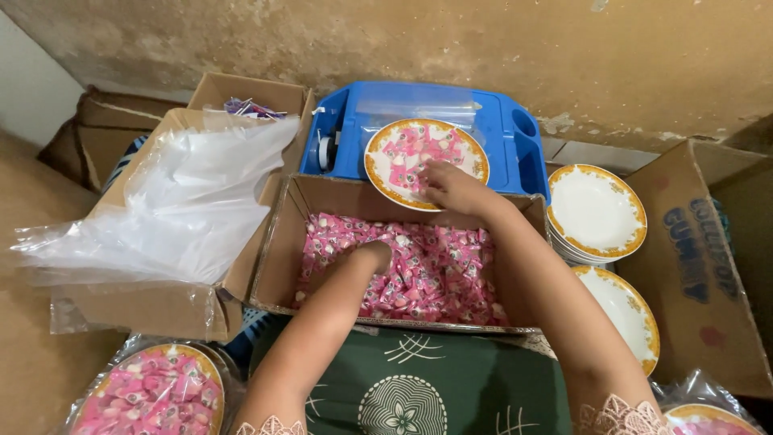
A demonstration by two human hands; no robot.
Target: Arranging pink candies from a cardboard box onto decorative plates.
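Down in the middle of the scene sits an open cardboard box (278, 242) filled with small pink wrapped candies (435, 274). The left hand (372, 256) is buried in that heap, fingers curled down into the sweets; whether it grips any I cannot tell. The right hand (451, 189) reaches farther, over the box's far wall, its fingers spread loosely on the candies lying in a gold-rimmed plate (382, 173). That plate rests on a blue plastic tray (515, 153) against the far wall. To the right stands a stack of empty gold-rimmed plates (596, 211). On the left, another carton holds clear plastic bags (177, 209). Near left, a bagged plate of candies (149, 391) lies just beside a green patterned cloth (419, 387).
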